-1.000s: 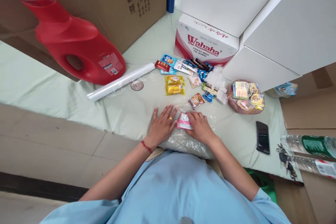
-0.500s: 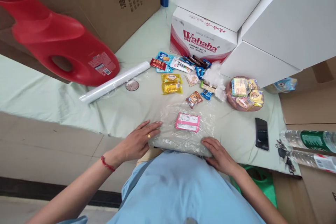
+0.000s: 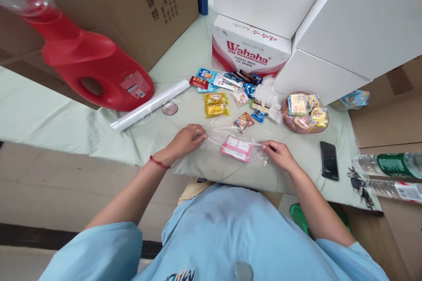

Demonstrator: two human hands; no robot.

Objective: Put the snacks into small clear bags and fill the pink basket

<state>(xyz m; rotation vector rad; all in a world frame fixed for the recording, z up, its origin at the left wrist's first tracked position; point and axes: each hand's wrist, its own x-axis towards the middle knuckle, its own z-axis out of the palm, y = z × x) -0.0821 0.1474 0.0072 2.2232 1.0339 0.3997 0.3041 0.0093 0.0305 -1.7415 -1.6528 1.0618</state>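
A pink-and-white packet [image 3: 237, 148] lies on the green tablecloth with a sheet of clear plastic wrap [image 3: 216, 132] about it. My left hand [image 3: 189, 137] pinches the wrap to the left of the packet. On the other side, my right hand [image 3: 277, 153] has its fingers closed on the wrap's right part. The near part of the wrap is lifted toward the packet between both hands. Just beyond it lie a brown cookie packet [image 3: 243, 121] and yellow snack packs [image 3: 216, 105].
A roll of plastic wrap [image 3: 151, 104], a round disc [image 3: 169, 109] and a red jug [image 3: 99, 70] stand or lie left. Rightward are a bowl of snacks [image 3: 305, 128], a phone [image 3: 329, 160], keys [image 3: 360, 188] and bottles [image 3: 392, 164]. A Wahaba-type carton [image 3: 250, 48] stands behind.
Both hands have gone from lying at the wrap's near edge to pinching it, and have moved forward, folding the near part up toward the packet.
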